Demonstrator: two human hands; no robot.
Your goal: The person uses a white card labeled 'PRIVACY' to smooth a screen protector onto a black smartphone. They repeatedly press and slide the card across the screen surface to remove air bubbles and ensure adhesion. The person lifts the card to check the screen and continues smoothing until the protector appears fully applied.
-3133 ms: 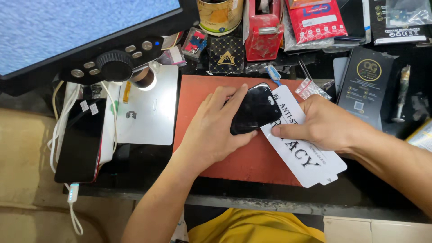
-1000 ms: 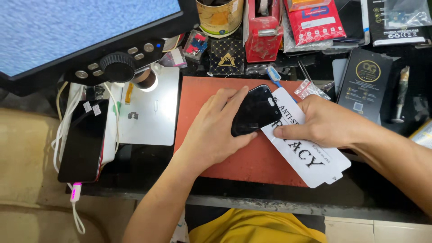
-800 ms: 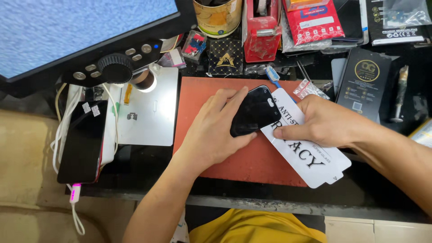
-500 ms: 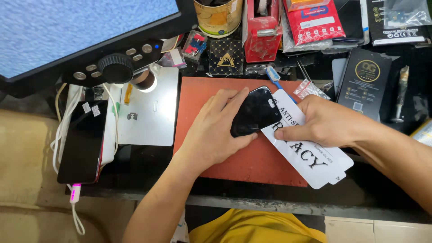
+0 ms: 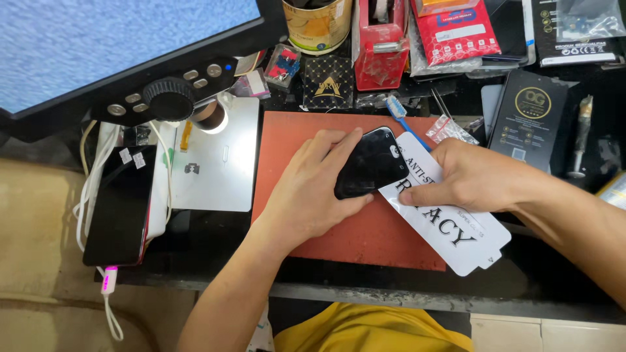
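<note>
Phone (image 5: 372, 163): black, glossy, lying tilted on the red mat (image 5: 293, 137), its upper right end overlapping the white sleeve (image 5: 456, 228).

Left hand (image 5: 313, 189): fingers curled over the phone's left edge, thumb under its lower edge, pinching the phone between them.

Right hand (image 5: 476, 179): laid flat on the sleeve, fingertips pressed together against the phone's right edge; thumb hidden, so whether it clamps the sleeve cannot be told.

Sleeve: long white packet with black lettering, running diagonally from the mat's upper right off its lower right corner onto the dark desk (image 5: 521, 287).

Surroundings, behind the mat: blue toothbrush (image 5: 399, 112) touching the sleeve's top end; small clear bag (image 5: 450, 129) just beside it; black box with gold emblem (image 5: 329, 81); red dispenser (image 5: 379, 42); yellow tin (image 5: 317, 23); red packet (image 5: 460, 32).

Right of the mat: black carton with gold seal (image 5: 531, 114), close to the right wrist; slim tool (image 5: 579, 137) beyond it.

Left of the mat: silver plate (image 5: 218, 163); second black phone (image 5: 120, 205) on white cables (image 5: 91, 189), well apart from the hands; control knob (image 5: 168, 99) under a screen (image 5: 98, 39).

Near edge: yellow cloth (image 5: 365, 329) at the person's lap.

Obstructions: left hand covers the phone's left third; right hand covers the sleeve's middle.
</note>
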